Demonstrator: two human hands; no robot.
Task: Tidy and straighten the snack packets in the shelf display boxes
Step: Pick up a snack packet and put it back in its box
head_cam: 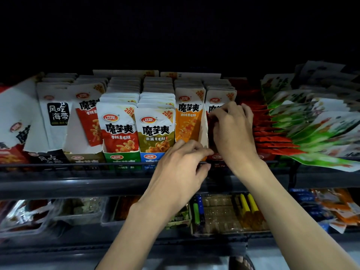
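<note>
Both raised | left hand curled at display box, grasp unclear | right hand grips packets

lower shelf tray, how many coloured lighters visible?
4: green lighter and blue lighter side by side at the left of the tray; two yellow lighters toward its right. It's dim, so others may be hidden.
</note>
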